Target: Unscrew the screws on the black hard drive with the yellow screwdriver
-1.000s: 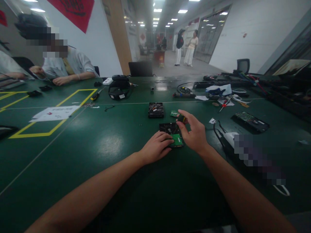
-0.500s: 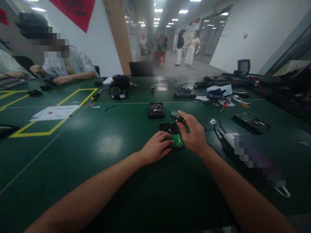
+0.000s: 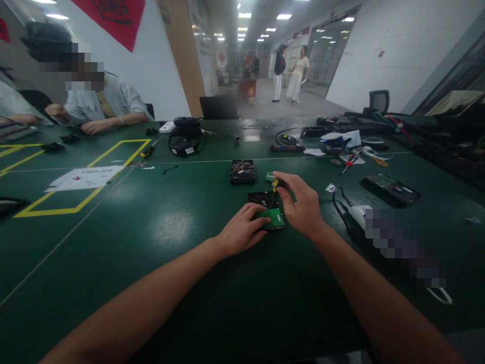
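Observation:
A hard drive (image 3: 267, 210) with a green circuit board lies on the green table (image 3: 159, 242) in front of me. My left hand (image 3: 242, 232) rests on its near left side, fingers pressed flat on it. My right hand (image 3: 301, 205) is pinched round a small screwdriver (image 3: 275, 185) with a black and yellow handle, held upright over the drive's far right corner.
A second hard drive (image 3: 243, 171) and a small green board (image 3: 270, 177) lie just beyond. To the right are a circuit board (image 3: 390, 185), cables (image 3: 343, 207) and loose tools. A headset (image 3: 185, 137) and yellow floor-tape markings sit far left, where people sit.
My right hand has turned the screwdriver between its fingers, so the yellow part of the handle now shows. My left hand stays on the drive.

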A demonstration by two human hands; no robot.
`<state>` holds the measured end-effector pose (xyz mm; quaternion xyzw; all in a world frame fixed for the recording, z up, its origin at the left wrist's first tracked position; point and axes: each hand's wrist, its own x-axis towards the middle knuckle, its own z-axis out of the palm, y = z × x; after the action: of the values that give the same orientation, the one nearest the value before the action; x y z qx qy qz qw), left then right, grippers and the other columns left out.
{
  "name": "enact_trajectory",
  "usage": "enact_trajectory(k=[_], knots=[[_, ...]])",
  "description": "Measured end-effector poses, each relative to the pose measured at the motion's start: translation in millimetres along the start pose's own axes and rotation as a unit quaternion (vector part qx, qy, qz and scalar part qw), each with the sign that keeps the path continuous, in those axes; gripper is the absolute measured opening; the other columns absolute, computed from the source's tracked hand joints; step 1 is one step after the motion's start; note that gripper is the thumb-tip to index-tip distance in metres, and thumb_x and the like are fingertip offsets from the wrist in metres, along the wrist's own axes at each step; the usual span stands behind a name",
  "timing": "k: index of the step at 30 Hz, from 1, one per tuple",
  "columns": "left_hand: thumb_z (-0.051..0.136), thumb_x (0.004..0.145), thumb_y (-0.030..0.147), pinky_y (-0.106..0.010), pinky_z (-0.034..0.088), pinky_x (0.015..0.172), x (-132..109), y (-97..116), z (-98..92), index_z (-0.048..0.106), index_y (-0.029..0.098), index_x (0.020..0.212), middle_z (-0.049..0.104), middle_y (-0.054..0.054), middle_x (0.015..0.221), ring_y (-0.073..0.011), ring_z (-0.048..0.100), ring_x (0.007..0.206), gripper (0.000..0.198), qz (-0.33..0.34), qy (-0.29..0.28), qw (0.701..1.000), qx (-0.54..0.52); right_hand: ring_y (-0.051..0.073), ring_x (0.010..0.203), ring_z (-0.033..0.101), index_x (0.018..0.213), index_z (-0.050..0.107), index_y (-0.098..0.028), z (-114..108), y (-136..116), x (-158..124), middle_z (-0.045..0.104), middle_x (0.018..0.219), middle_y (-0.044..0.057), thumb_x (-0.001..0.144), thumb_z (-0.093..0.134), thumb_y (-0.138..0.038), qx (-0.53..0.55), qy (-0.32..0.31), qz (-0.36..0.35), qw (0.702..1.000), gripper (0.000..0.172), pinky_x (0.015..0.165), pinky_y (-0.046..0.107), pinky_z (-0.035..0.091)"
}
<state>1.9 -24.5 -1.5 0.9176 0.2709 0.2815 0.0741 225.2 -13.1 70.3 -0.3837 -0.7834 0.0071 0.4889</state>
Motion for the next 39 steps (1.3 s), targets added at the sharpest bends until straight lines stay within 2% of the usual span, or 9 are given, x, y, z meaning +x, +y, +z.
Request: enact_trajectory(k=[3, 9, 11, 15, 18, 22, 29, 35, 39], knots=[[0.068, 0.099, 0.029, -0.061, 0.054, 0.111, -0.4, -0.2, 0.2, 0.066, 0.023, 0.133, 0.052, -0.015, 0.144, -0.0349, 0.049, 0.137, 0.035, -0.002, 0.000, 1.000, -0.002, 0.026, 0.115, 0.070, 0.143, 0.059, -0.031, -2.3, 0.5, -1.7, 0.070, 0.132, 0.008, 0.105, 0.051, -0.023, 0.013, -0.006, 0.013, 1.000, 0.039, 0.101, 0.050, 0.059], [0.068, 0.099, 0.029, -0.061, 0.053, 0.111, -0.2, 0.0, 0.4, 0.066, 0.022, 0.132, 0.052, -0.015, 0.144, -0.0352, 0.049, 0.137, 0.034, -0.002, 0.007, 1.000, 0.001, 0.025, 0.105, 0.068, 0.123, 0.069, -0.030, -3.3, -2.4, -2.1, 0.065, 0.114, 0.008, 0.100, 0.066, -0.030, -0.014, 0.050, 0.004, 0.999, 0.023, 0.093, 0.047, 0.061], [0.068, 0.099, 0.028, -0.061, 0.053, 0.111, -0.1, -0.1, 0.6, 0.066, 0.021, 0.132, 0.052, -0.016, 0.143, -0.0352, 0.049, 0.137, 0.034, -0.001, 0.008, 1.000, 0.002, 0.026, 0.109, 0.068, 0.129, 0.067, -0.031, -2.4, -1.8, -2.6, 0.068, 0.117, 0.008, 0.103, 0.061, -0.026, -0.004, 0.044, -0.005, 0.999, 0.027, 0.095, 0.048, 0.060], [0.070, 0.097, 0.027, -0.060, 0.054, 0.110, -0.4, -1.0, 1.8, 0.067, 0.019, 0.131, 0.053, -0.017, 0.142, -0.0352, 0.050, 0.136, 0.035, 0.001, 0.008, 1.000, 0.003, 0.027, 0.119, 0.068, 0.152, 0.052, -0.032, -0.2, -0.4, -5.7, 0.068, 0.136, 0.010, 0.106, 0.050, -0.022, 0.031, 0.008, -0.001, 0.999, 0.047, 0.103, 0.051, 0.058], [0.071, 0.096, 0.026, -0.061, 0.054, 0.109, -0.3, -1.8, 2.4, 0.067, 0.021, 0.132, 0.054, -0.016, 0.142, -0.0352, 0.050, 0.136, 0.037, 0.001, 0.008, 1.000, -0.003, 0.027, 0.117, 0.068, 0.147, 0.057, -0.031, 0.3, -1.1, -7.1, 0.067, 0.132, 0.010, 0.104, 0.058, -0.028, 0.014, 0.016, 0.002, 1.000, 0.043, 0.101, 0.051, 0.059], [0.069, 0.098, 0.028, -0.062, 0.054, 0.109, 0.1, -1.4, 1.8, 0.066, 0.023, 0.133, 0.056, -0.015, 0.141, -0.0349, 0.051, 0.135, 0.036, 0.000, 0.004, 1.000, -0.009, 0.025, 0.100, 0.069, 0.135, 0.066, -0.033, -0.7, -1.5, -6.8, 0.067, 0.115, 0.007, 0.099, 0.068, -0.031, -0.013, 0.045, 0.007, 0.999, 0.036, 0.092, 0.048, 0.061], [0.068, 0.099, 0.029, -0.058, 0.054, 0.110, 0.0, -1.2, 2.8, 0.066, 0.022, 0.133, 0.059, -0.014, 0.139, -0.0331, 0.053, 0.133, 0.035, -0.001, 0.000, 1.000, -0.005, 0.026, 0.124, 0.066, 0.151, 0.054, -0.032, -1.8, -1.1, -8.7, 0.066, 0.139, 0.009, 0.104, 0.051, -0.017, 0.028, 0.007, -0.010, 1.000, 0.050, 0.107, 0.050, 0.056], [0.068, 0.099, 0.029, -0.058, 0.053, 0.111, -0.6, -3.0, 3.2, 0.066, 0.021, 0.134, 0.059, -0.014, 0.138, -0.0329, 0.053, 0.134, 0.035, 0.000, -0.008, 1.000, -0.005, 0.024, 0.098, 0.068, 0.133, 0.065, -0.030, -2.1, -4.0, -8.2, 0.065, 0.114, 0.007, 0.099, 0.067, -0.027, -0.005, 0.048, 0.004, 0.999, 0.034, 0.088, 0.046, 0.060], [0.067, 0.100, 0.029, -0.058, 0.053, 0.110, 0.2, -2.4, 2.1, 0.066, 0.022, 0.134, 0.059, -0.014, 0.138, -0.0328, 0.054, 0.133, 0.036, 0.001, -0.008, 1.000, -0.008, 0.025, 0.096, 0.067, 0.127, 0.065, -0.029, -2.6, -3.9, -8.6, 0.065, 0.107, 0.007, 0.097, 0.072, -0.030, -0.016, 0.056, 0.008, 0.998, 0.031, 0.083, 0.044, 0.060]])
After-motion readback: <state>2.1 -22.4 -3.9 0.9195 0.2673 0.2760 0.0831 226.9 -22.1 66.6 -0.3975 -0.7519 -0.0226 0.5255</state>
